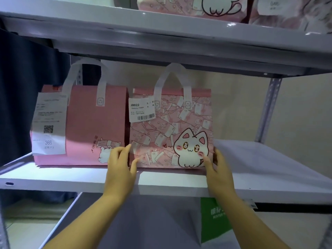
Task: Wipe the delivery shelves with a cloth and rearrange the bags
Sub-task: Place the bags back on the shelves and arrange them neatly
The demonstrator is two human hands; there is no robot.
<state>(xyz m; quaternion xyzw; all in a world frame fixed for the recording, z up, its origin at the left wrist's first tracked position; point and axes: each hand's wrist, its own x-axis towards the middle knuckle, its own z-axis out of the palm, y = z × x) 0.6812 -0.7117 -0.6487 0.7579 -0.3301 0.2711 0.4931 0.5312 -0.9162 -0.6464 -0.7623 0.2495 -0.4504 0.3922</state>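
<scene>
A pink bag with a white cat and banknote print (167,133) stands upright on the white middle shelf (260,168); a label reading J8022 is stuck at its top left. My left hand (120,162) grips its lower left edge and my right hand (217,169) grips its lower right edge. A plainer pink bag (93,126) with a long white receipt marked 366 stands directly to its left, touching or nearly touching it. No cloth is in view.
The upper shelf (161,27) hangs close above the bag handles and carries more pink cat bags (194,6). A perforated metal upright (267,108) stands at the right. Below, the lower shelf (143,221) holds a green-and-white bag (215,218).
</scene>
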